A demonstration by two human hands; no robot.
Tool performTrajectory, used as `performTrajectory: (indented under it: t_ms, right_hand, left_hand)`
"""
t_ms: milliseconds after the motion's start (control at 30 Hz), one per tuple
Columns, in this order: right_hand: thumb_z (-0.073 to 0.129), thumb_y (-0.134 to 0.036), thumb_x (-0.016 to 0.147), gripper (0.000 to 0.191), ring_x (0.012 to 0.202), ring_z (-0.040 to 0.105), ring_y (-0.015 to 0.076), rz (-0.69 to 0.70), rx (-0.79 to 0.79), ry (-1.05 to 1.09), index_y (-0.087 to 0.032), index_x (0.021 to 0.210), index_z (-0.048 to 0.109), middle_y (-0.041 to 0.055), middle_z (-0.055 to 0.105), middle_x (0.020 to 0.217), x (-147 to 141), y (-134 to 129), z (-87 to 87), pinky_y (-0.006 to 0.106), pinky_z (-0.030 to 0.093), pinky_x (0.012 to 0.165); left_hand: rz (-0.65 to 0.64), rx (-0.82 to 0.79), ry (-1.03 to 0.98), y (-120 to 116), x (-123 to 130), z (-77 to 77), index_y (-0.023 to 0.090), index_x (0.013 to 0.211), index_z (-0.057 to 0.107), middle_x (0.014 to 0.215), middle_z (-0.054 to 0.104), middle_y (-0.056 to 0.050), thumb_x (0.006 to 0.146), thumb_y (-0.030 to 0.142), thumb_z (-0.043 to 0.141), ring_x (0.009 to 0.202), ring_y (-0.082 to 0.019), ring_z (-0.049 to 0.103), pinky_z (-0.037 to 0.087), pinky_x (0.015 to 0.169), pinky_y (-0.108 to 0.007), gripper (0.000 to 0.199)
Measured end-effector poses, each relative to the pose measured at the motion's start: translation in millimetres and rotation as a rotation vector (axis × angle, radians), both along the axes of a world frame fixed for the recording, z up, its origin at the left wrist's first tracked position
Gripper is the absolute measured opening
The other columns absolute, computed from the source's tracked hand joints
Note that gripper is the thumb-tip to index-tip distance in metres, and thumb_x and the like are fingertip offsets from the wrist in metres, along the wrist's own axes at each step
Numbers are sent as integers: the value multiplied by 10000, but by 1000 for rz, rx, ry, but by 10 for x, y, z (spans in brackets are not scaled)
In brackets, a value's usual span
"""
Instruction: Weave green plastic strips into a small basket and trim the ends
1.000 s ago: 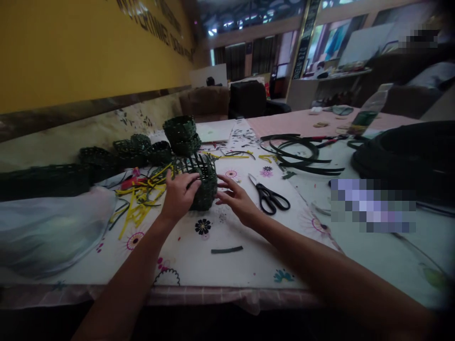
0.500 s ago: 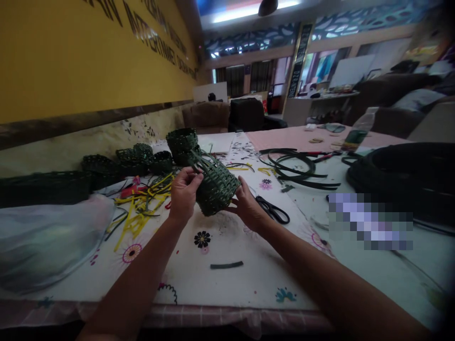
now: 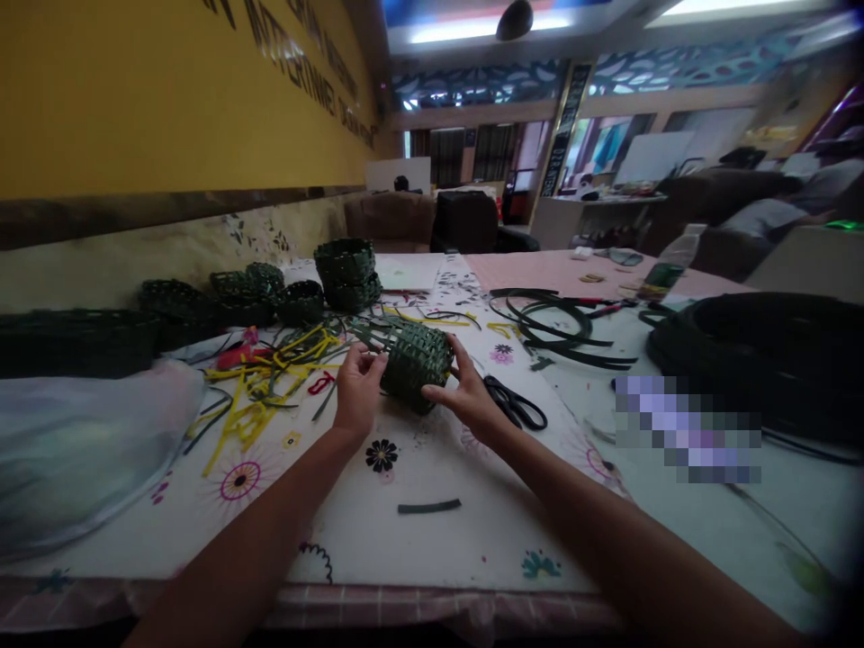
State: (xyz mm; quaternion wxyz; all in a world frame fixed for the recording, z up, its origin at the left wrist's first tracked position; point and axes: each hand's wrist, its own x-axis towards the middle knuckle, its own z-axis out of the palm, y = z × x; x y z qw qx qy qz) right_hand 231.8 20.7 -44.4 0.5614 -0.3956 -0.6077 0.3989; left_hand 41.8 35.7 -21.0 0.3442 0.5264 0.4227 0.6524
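A dark green woven basket (image 3: 415, 360) is tilted on its side between my hands above the patterned tablecloth, loose strip ends sticking out at its left. My left hand (image 3: 361, 382) pinches at these ends by the basket's left edge. My right hand (image 3: 469, 389) grips the basket's right end, thumb in front and fingers behind. Black-handled scissors (image 3: 517, 402) lie just right of my right hand. Nearer me on the cloth is a short green strip (image 3: 429, 507).
Yellow and green strips (image 3: 270, 369) lie scattered at left, near a plastic bag (image 3: 94, 450). Stacked woven baskets (image 3: 346, 274) stand behind. Coiled green strips (image 3: 560, 324), a bottle (image 3: 671, 263) and a large black coil (image 3: 756, 360) are on the right.
The basket has turned and come slightly lower, its strip ends now pointing more to the left. My right thumb has moved onto its front. The camera view has shifted a little.
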Motion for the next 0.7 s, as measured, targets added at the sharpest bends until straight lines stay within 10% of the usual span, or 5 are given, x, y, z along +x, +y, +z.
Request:
performTrajectory:
  t_ms: [300,467,700]
  right_hand:
    - [819,-489,735,827,1322,525,327,41,-112,62,-361,1466,456,69,397,1602,23,-5,40,538,516,1049]
    - [846,-522,702,903,1447,388,350,-17,46,-112,-336,1494,454,86,364,1622,45,31,-2,582,379,1170]
    - [816,-522,757,787,1397,444,315,-62,108,-126,-351,1464,515,67,467,1546,5,14,-52,557,394,1163]
  left_hand:
    - [-145,-51,-229,20,14,2,200,952,594,875,678,-1,732,357,759,816,-145,624,487,818,-279,316]
    - [-254,-95,-279,-62,58,57,203,971,564,860,698,3,719,353,781,798,-146,641,501,816,-287,364]
    - [-113,52,-197,-52,101,-48,206,911,541,866,669,15,777,310,731,812,-124,637,489,823,-248,255]
